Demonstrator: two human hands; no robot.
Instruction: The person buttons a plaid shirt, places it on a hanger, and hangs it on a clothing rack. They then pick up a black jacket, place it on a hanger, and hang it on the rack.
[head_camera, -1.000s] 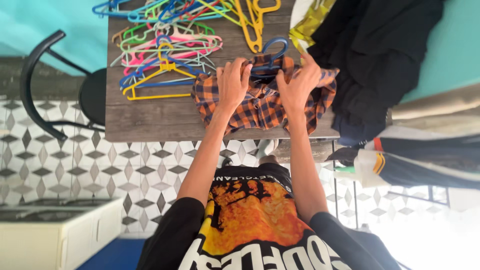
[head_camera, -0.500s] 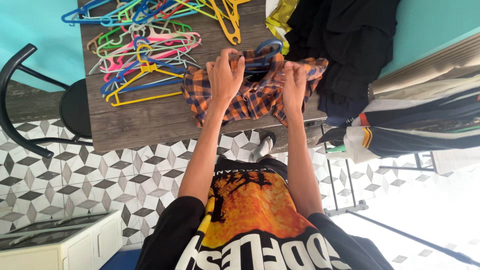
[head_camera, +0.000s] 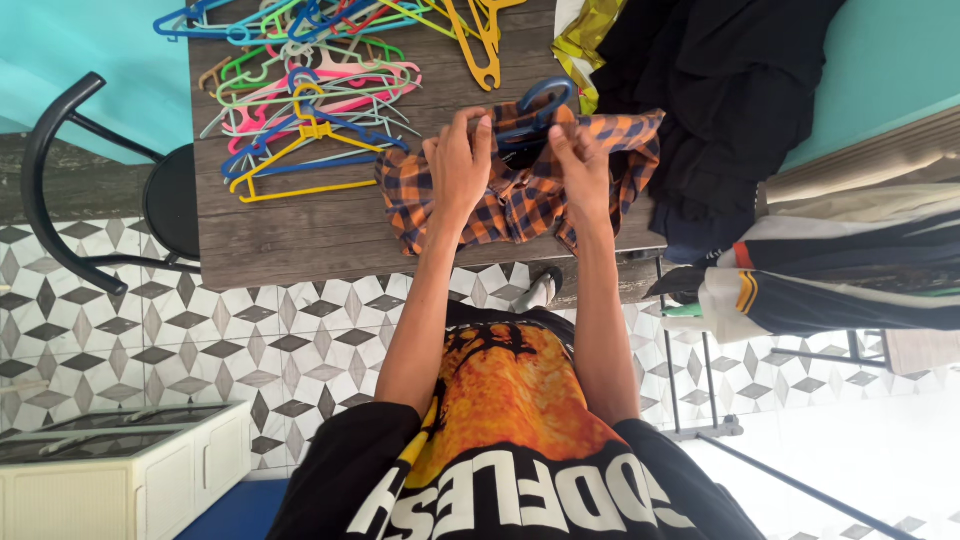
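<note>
— Left side?
— Logged black stool (head_camera: 170, 205); coloured hangers (head_camera: 310, 90) heaped on wooden table (head_camera: 280, 240).
— Centre?
— Left hand (head_camera: 458, 170), fingers curled, pinched plaid shirt (head_camera: 510, 205) at table's near edge; blue hanger (head_camera: 540, 100) poked from collar; right hand (head_camera: 583, 170) pinched likewise.
— Step?
— Judged hanger-fitting; called for squaring shoulders.

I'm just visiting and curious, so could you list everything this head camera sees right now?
Plaid shirt: one, orange and navy, table edge, on a blue hanger.
Loose hangers: a heap, many colours, table's far left.
Table: one, grey wood.
Dark clothes: a pile, black, right of the shirt.
Stool: one, black, left of the table.
Floor: patterned grey-white tiles.
Left hand: grips the shirt.
Right hand: grips the shirt.
</note>
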